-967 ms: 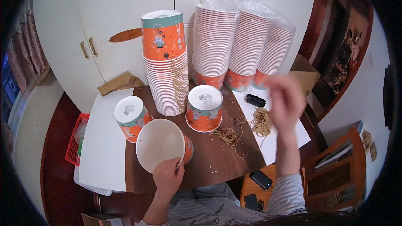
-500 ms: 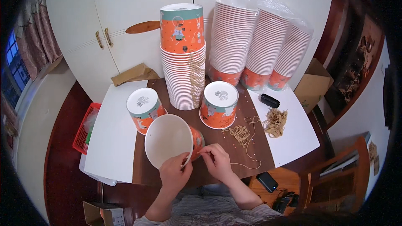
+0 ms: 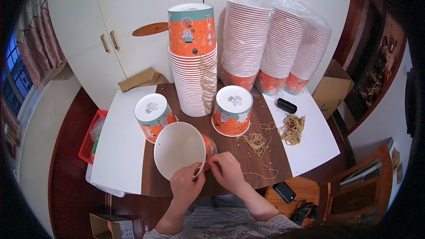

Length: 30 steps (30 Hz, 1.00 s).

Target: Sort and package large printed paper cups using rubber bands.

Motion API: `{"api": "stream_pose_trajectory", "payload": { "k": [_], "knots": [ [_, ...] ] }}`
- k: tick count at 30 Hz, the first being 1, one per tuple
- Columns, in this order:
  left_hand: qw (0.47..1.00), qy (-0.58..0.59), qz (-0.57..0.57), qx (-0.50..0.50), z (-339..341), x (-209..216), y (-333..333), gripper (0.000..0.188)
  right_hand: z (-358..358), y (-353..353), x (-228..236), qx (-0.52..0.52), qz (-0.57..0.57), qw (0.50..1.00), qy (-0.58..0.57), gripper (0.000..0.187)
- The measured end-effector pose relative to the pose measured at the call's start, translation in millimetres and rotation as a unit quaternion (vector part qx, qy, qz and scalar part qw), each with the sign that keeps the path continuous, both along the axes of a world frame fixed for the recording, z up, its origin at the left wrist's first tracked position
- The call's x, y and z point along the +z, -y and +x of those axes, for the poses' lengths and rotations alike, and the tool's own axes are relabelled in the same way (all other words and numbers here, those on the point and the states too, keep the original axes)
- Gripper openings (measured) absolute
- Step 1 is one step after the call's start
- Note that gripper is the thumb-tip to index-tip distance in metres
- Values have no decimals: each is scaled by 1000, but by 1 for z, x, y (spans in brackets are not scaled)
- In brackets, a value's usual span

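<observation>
A large orange paper bucket (image 3: pixel 177 148) with a white inside lies tilted at the table's front, its mouth toward me. My left hand (image 3: pixel 187 185) grips its rim at the lower right, thumb and fingers on either side of the wall. Close against the bucket's outer side, my right hand (image 3: pixel 227 171) is closed in a pinch. A thin tan string (image 3: pixel 261 176) runs from beside my right wrist to a loose tangle on the table; the part at the fingertips is hidden. Small holes show in the bucket's wall.
Two upturned buckets, left (image 3: pixel 151 108) and right (image 3: pixel 234 102), stand beyond. Behind them rises a tall nested stack (image 3: pixel 192 84) with strings hanging on it. Plastic-wrapped stacks (image 3: pixel 283 40) stand back right. A string heap (image 3: pixel 292 130) and black object (image 3: pixel 286 105) lie right.
My right hand has moved slightly left, its fingertips now close to the left hand at the bucket's side. The left hand keeps its hold on the rim.
</observation>
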<state>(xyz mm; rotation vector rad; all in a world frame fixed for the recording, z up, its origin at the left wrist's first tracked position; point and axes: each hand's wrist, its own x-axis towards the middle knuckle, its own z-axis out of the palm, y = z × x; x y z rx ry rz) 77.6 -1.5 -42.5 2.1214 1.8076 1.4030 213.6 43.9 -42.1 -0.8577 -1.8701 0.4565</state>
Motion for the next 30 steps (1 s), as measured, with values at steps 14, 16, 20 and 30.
{"api": "stream_pose_trajectory", "payload": {
  "k": [14,16,20,30],
  "knots": [
    [1000,-6,-15,-5,3,3,-1,19,0,1,1,1,6,1000,-1,15],
    [999,1,-32,-8,4,5,0,20,0,1,1,0,-3,1000,-1,14],
    [997,28,-53,-38,0,13,0,19,0,0,0,6,-12,1000,1,13],
    [981,-8,-144,-133,-9,28,-13,18,9,-1,2,18,-16,1000,-4,13]
  ]
}}
